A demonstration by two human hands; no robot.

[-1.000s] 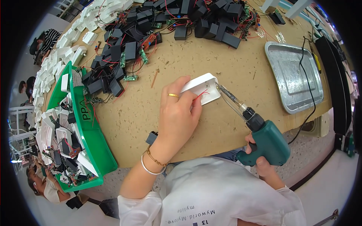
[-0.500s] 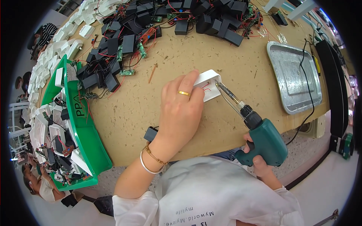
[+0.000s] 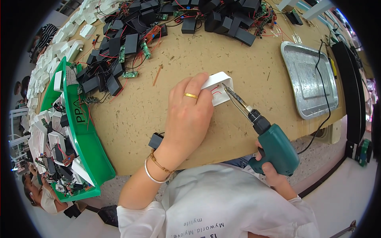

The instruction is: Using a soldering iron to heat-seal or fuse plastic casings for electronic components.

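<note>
My left hand (image 3: 188, 109) is closed round a white plastic housing (image 3: 223, 97), tilted so its hollow side faces right. Short red wires (image 3: 216, 90) show inside it. In my right hand (image 3: 268, 166) is a dark green pistol-shaped soldering gun (image 3: 279, 147), gripped by its handle. Its metal tip and a thin feed tube beside it point up and left, at the housing's right-hand opening. Whether the tip touches anything inside cannot be made out. By my left wrist lies a small black box (image 3: 156, 140), partly hidden behind the forearm.
A green bin (image 3: 91, 146) with white housings and wired boards stands at left. Black boxes with circuit boards (image 3: 131, 45) heap along the far side; white housings (image 3: 43, 71) pile at far left. At right is a metal tray (image 3: 309, 81), crossed by a black cord (image 3: 326, 99).
The soldering gun has shifted slightly left, its tip staying at the housing's opening. My left hand and the housing have barely moved.
</note>
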